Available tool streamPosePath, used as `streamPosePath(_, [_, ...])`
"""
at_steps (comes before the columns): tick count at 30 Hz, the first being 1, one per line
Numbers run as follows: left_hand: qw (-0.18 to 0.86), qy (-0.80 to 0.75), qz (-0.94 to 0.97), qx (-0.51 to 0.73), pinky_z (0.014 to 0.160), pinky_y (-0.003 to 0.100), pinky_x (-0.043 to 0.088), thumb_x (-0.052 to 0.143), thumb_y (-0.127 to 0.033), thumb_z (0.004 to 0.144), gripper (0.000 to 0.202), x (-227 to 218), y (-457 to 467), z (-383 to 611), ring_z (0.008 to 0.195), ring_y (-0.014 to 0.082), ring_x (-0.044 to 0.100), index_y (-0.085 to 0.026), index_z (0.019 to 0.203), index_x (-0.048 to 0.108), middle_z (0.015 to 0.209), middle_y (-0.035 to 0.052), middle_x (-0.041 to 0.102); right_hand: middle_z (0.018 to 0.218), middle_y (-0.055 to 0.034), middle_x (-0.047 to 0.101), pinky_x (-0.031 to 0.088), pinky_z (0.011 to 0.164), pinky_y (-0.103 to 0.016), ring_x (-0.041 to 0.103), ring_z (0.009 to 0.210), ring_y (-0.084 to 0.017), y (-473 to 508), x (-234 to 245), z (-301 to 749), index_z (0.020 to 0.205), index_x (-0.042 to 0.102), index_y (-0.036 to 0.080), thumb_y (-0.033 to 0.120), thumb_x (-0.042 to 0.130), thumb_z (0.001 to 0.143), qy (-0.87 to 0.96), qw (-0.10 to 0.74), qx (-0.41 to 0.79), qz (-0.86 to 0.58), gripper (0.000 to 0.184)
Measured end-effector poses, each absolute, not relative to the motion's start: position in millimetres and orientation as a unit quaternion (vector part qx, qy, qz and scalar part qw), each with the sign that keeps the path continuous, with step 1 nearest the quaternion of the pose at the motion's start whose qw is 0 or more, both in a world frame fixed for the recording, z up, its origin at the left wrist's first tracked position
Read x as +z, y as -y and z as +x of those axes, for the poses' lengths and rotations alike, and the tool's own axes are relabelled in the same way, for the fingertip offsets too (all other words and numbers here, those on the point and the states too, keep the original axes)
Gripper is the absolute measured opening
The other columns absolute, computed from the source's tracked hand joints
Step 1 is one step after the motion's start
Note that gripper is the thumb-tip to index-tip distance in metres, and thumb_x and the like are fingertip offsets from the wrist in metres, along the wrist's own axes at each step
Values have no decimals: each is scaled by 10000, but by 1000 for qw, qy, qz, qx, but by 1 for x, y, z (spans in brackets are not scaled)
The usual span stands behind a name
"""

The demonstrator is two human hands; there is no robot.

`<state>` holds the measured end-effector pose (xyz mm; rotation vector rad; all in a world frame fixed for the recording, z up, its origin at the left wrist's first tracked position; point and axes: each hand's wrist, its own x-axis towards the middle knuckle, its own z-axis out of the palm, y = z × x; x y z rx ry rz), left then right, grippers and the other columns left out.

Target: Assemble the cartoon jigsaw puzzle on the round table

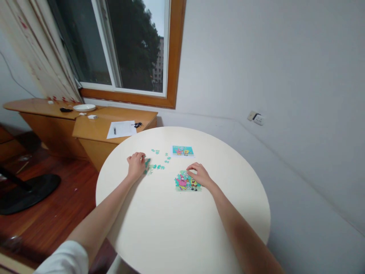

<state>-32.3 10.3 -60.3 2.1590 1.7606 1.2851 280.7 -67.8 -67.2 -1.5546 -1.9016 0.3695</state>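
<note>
A partly joined jigsaw puzzle (182,183) with a pink and a yellow cartoon figure lies flat on the round white table (171,228). My right hand (200,176) is over its upper right side, thumb and forefinger closed together at the top edge on what looks like a puzzle piece, mostly hidden. Farther left, my left hand (136,164) is pinched at the fingertips around a small greenish piece (144,156). Loose teal puzzle pieces (159,167) are scattered beside and beyond it. Behind the joined part lies a reference picture card (183,151) with the same figures.
A wooden cabinet (94,131) stands beyond the table's left edge, bearing a paper sheet (122,129) and a white plate (84,108). A black round base (31,194) rests on the floor at left. The wall (285,76) runs close along the right.
</note>
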Motion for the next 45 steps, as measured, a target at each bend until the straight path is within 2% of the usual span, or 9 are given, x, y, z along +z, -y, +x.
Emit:
streamPosePath(3, [112, -599, 616, 500, 832, 441, 380, 485, -151, 746, 128, -62, 2, -36, 823, 243, 598, -200, 768, 601, 805, 60, 634, 954, -37, 642, 403, 878, -354, 560, 927, -193, 77, -66, 276, 868, 687, 229, 216, 618, 750, 722, 318, 127, -602, 137])
streamPosePath(8, [161, -606, 552, 549, 652, 358, 431, 490, -181, 700, 78, -62, 26, -39, 632, 201, 563, -219, 683, 555, 635, 20, 577, 993, -40, 631, 385, 889, -359, 549, 949, -201, 106, -63, 263, 907, 683, 237, 232, 631, 753, 717, 303, 104, -619, 163])
streamPosePath(15, [227, -581, 528, 576, 646, 337, 443, 513, -240, 682, 64, -64, 47, -22, 628, 180, 541, -215, 705, 568, 674, 28, 606, 974, -31, 633, 363, 877, -346, 543, 932, -192, 137, -60, 247, 927, 672, 246, 252, 620, 767, 705, 285, 92, -642, 168])
streamPosePath(21, [282, -543, 533, 585, 606, 314, 442, 547, -244, 661, 82, -64, 60, -3, 584, 162, 528, -193, 701, 597, 642, 31, 619, 837, -2, 620, 375, 826, -327, 543, 827, -173, 145, -57, 241, 898, 673, 244, 243, 612, 745, 706, 297, 104, -635, 165])
streamPosePath(28, [372, -484, 512, 604, 616, 308, 478, 633, -290, 640, 134, -61, 72, 39, 650, 176, 603, -176, 709, 619, 653, 32, 630, 666, 36, 608, 418, 714, -282, 541, 670, -139, 143, -62, 245, 796, 686, 236, 246, 624, 692, 695, 355, 163, -604, 122])
streamPosePath(32, [443, -429, 520, 591, 665, 328, 516, 677, -314, 651, 195, -58, 87, 73, 670, 183, 649, -153, 751, 630, 652, 40, 651, 637, 27, 614, 439, 626, -253, 541, 610, -123, 138, -67, 250, 841, 690, 198, 293, 538, 736, 658, 417, 208, -591, 208])
streamPosePath(37, [489, -383, 550, 558, 615, 315, 516, 741, -335, 614, 230, -58, 106, 82, 589, 167, 642, -156, 718, 640, 611, 25, 639, 659, -13, 647, 462, 601, -268, 573, 622, -140, 134, -65, 258, 830, 699, 176, 344, 502, 740, 614, 486, 237, -575, 274])
streamPosePath(45, [519, -366, 579, 512, 532, 265, 463, 762, -226, 577, 203, -59, 113, 71, 534, 148, 616, -157, 707, 622, 566, 0, 611, 777, -51, 701, 473, 651, -299, 586, 681, -165, 138, -61, 256, 808, 701, 187, 299, 497, 748, 594, 527, 195, -575, 241])
